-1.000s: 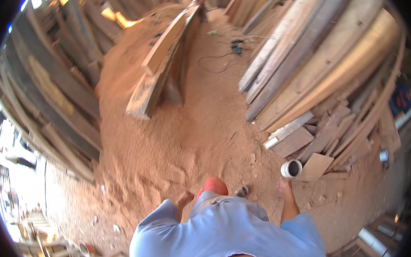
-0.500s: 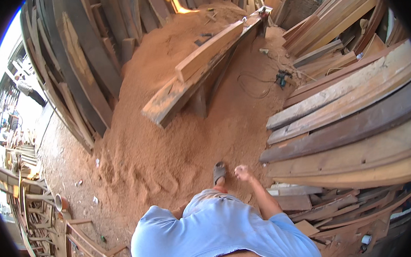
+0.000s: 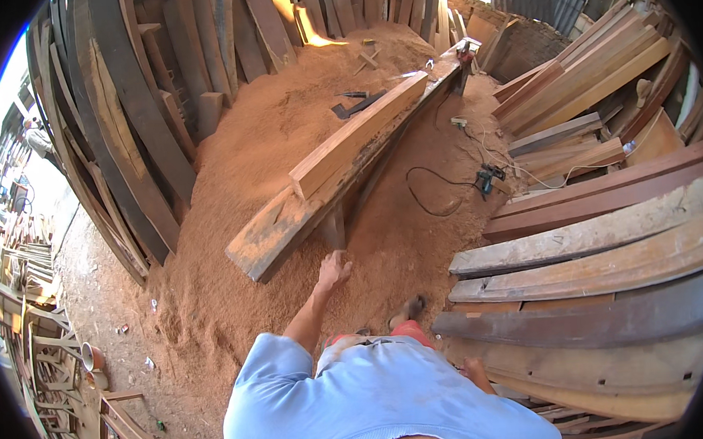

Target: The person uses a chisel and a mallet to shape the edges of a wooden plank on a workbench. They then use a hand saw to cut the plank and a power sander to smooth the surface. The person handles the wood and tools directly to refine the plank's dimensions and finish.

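My left hand (image 3: pixel 334 270) reaches forward over the sawdust, its fingers loosely bent and apart, with nothing seen in it. It is nearest to the near end of a long, thick timber beam (image 3: pixel 268 234) and its wooden support (image 3: pixel 334 227); a gap seems to lie between them. On the beam rests a reddish squared plank (image 3: pixel 354 136). My right hand (image 3: pixel 475 370) hangs low by my right side, partly hidden, beside the stacked boards; its fingers cannot be made out.
Sawdust (image 3: pixel 231 227) is heaped under and around the beam. A dark corded power tool (image 3: pixel 490 179) lies right of it. A dark angled piece (image 3: pixel 358 106) sits behind. Boards (image 3: pixel 583 318) are stacked at right; tall planks (image 3: pixel 145 127) lean at left. A wooden frame (image 3: pixel 135 434) stands lower left.
My left hand has come into view, swung forward. My right hand has dropped back to my side. The beam, plank and power tool appear nearer, lower in the picture.
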{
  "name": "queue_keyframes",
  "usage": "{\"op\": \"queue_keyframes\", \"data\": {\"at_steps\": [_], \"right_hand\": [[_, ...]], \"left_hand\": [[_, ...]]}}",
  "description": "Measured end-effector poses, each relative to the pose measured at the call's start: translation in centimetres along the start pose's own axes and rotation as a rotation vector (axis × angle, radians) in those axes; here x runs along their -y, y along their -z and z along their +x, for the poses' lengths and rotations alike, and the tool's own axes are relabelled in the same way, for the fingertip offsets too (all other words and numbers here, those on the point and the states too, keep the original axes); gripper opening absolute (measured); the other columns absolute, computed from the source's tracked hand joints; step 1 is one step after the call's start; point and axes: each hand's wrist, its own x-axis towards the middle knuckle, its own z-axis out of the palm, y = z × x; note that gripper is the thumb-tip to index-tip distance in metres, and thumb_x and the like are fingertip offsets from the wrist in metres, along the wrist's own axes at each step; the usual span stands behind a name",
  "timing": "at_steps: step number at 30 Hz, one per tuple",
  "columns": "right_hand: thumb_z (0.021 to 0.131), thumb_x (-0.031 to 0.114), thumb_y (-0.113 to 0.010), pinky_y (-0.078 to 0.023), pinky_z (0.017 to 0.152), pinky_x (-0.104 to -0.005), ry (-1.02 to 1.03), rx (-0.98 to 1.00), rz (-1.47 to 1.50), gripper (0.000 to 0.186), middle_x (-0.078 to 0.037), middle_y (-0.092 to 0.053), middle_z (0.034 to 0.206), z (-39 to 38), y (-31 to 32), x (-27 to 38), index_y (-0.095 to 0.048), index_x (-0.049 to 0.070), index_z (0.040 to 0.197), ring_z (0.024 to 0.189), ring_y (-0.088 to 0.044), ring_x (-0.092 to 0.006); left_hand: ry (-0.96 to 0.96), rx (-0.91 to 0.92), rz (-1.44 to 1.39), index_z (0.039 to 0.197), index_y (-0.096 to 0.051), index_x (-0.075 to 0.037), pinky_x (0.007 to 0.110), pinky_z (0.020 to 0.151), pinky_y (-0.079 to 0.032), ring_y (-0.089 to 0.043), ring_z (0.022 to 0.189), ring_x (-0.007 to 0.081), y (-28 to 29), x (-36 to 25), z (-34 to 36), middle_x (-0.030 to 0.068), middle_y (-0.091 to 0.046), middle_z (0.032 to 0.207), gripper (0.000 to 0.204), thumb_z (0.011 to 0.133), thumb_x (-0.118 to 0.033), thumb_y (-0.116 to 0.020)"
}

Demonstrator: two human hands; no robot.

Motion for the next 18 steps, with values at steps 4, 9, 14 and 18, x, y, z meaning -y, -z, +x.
{"op": "queue_keyframes", "data": {"at_steps": [4, 9, 14, 18], "right_hand": [[0.087, 0.026, -0.064, -0.049, 0.056, -0.0464, 0.367, 0.146, -0.203, 0.028, -0.018, -0.065, 0.068, 3.6, -0.2, 5.7, -0.067, 0.0, 0.078, 0.063, -0.064, -0.0344], [0.089, 0.022, -0.063, -0.046, 0.051, -0.0431, 0.51, 0.378, -0.333, 0.024, -0.017, -0.064, 0.07, 12.7, -1.0, 19.6, -0.064, 0.001, 0.079, 0.059, -0.062, -0.0304], [0.089, 0.021, -0.062, -0.044, 0.047, -0.0407, 0.597, 0.497, -0.509, 0.021, -0.015, -0.063, 0.07, 23.9, -0.2, 38.2, -0.062, 0.003, 0.079, 0.055, -0.06, -0.0277], [0.084, 0.022, -0.067, -0.046, 0.049, -0.0441, 0.256, 0.369, -0.341, 0.023, -0.018, -0.063, 0.069, 31.4, 2.3, 48.4, -0.058, 0.004, 0.072, 0.055, -0.06, -0.0321]], "left_hand": [[-0.107, -0.326, 0.239, 0.145, -0.045, -0.008, 0.061, 0.114, -0.028, -0.034, 0.14, 0.05, 2.7, -5.7, 5.7, 0.0304, -0.036, 0.151, 0.074, 0.083, -0.035, -0.075], [-0.085, -0.502, 0.397, 0.154, -0.035, -0.007, 0.063, 0.12, -0.016, -0.018, 0.15, 0.0505, 8.5, -8.9, 17.0, 0.0342, -0.019, 0.161, 0.092, 0.079, -0.041, -0.076], [0.176, -0.498, 0.516, 0.156, -0.031, -0.001, 0.063, 0.123, -0.011, -0.012, 0.153, 0.0517, 10.7, -10.7, 26.0, 0.0373, -0.015, 0.162, 0.099, 0.078, -0.041, -0.076], [0.378, -0.359, 0.339, 0.154, -0.032, 0.003, 0.063, 0.123, -0.011, -0.015, 0.151, 0.0547, 8.8, -10.8, 28.5, 0.0385, -0.022, 0.16, 0.099, 0.078, -0.042, -0.077]]}}
